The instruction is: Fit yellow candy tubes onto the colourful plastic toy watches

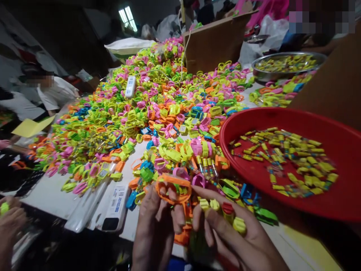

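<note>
Across the dim room's (73, 26) white table (55, 194), bright bands (135, 116) lie heaped (left hand (153, 222) holding orange band (172, 178), right hand (232, 229) yellow pieces (239, 225))

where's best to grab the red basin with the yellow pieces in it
Probably by the near rim of the red basin, coming from the person's side with both hands spread apart: the wide lip flares outward around the yellow pieces, while cardboard rises behind the far right side.

Held are one orange plastic loop (175, 180), three yellow-ended pieces (214, 204) and one red-ended piece (227, 208), with one red basin (344, 150) and one white power strip (130, 87) beyond.
</note>
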The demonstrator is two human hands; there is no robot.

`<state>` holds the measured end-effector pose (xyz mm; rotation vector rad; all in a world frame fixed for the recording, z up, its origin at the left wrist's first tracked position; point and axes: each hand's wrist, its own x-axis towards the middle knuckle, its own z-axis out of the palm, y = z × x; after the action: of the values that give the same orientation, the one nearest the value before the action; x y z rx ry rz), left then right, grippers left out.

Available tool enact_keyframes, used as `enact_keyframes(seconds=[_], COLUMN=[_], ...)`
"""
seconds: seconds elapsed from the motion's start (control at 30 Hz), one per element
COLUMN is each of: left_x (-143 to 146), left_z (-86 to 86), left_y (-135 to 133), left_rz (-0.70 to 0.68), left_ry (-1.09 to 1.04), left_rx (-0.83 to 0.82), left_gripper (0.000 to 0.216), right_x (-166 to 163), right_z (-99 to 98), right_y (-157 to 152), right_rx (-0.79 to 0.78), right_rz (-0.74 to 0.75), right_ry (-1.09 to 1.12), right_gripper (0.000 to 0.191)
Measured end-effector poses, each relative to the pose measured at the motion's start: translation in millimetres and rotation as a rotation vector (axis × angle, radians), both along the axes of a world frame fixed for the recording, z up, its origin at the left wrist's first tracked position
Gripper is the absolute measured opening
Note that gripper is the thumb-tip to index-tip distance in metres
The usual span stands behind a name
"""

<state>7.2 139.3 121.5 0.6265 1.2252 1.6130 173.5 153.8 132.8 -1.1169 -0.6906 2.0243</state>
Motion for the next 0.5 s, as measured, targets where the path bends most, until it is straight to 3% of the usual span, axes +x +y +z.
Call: enact_keyframes(seconds=[0.1,0.23,0.3,0.4,0.5], left_x=[8,7,3,-2,-3], left_z=[-15.6,-31.8,-32.9,-30.0,-29.8], left_y=[-1,-6,-10,-11,-8], left_rz=[-0.049,-0.031,0.021,0.085,0.127], left_ry=[0.087,0.313,0.57,1.061,1.288], left_rx=[0.117,0.218,0.306,0.449,0.535], left_gripper=[0.031,0.019,0.013,0.03,0.033], right_x=[6,12,14,14,13], right_z=[-4.9,-12.6,-14.1,-12.0,-9.5], right_y=[-3,-3,-3,0,5], right_rx=[-0.057,0.046,0.111,0.183,0.202], right_rz=[-0.052,0.007,0.007,-0.031,-0.008], right_ry=[0.033,-0.127,-0.255,-0.303,-0.241], right_gripper=[0.067,0.066,0.066,0.063,0.062])
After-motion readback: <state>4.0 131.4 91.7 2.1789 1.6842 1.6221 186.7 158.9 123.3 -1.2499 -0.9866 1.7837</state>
